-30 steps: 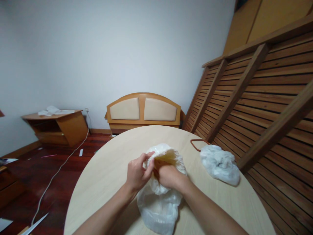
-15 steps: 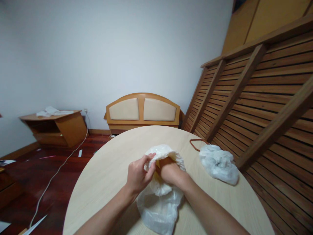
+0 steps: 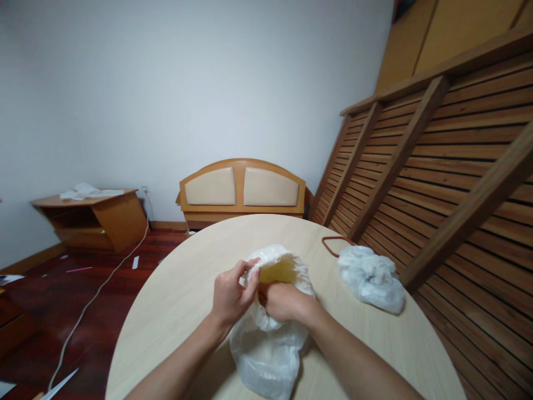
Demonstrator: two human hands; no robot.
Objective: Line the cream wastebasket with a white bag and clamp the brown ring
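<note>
Pale, round worktop below a plain whitish wall. Near the middle of it, a white, translucent plastic bag, with its gathered mouth propped open, yellowish inside, and its loose lower part lying towards the camera. At the left side of that mouth, the left grip, pinching the rim between thumb and fingers. Reaching into the opening from the right, the right grip, with fingertips hidden inside; cannot tell whether spread or closed there. Farther right on the worktop, well apart from both hands, a crumpled white bag and, at its far left edge, a brown loop. Beyond the far edge, a wooden headboard with two cream panels. To the right, a tilted slatted wooden frame. To the left, a low cabinet topped with white sheets, plus a pale cord trailing across the dark red floor.
</note>
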